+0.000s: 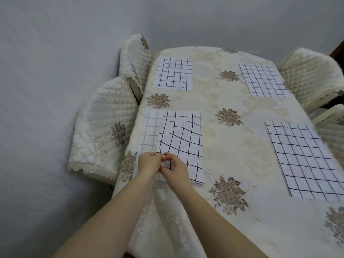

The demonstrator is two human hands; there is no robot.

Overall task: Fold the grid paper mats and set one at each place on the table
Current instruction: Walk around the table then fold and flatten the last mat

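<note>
A white grid paper mat (183,138) lies at the near-left place, partly folded: its upper layer is lifted over the paler lower layer (151,127). My left hand (149,163) and my right hand (175,169) meet at the near corner of the upper layer, and both pinch the paper edge. Three other grid mats lie flat: one at the far left (174,76), one at the far right (263,81), one at the near right (301,159).
The table (223,108) wears a cream cloth with brown flower motifs. Quilted cream chairs stand at the left (104,127), far left (135,58) and right (309,75). A pale wall runs behind and along the left.
</note>
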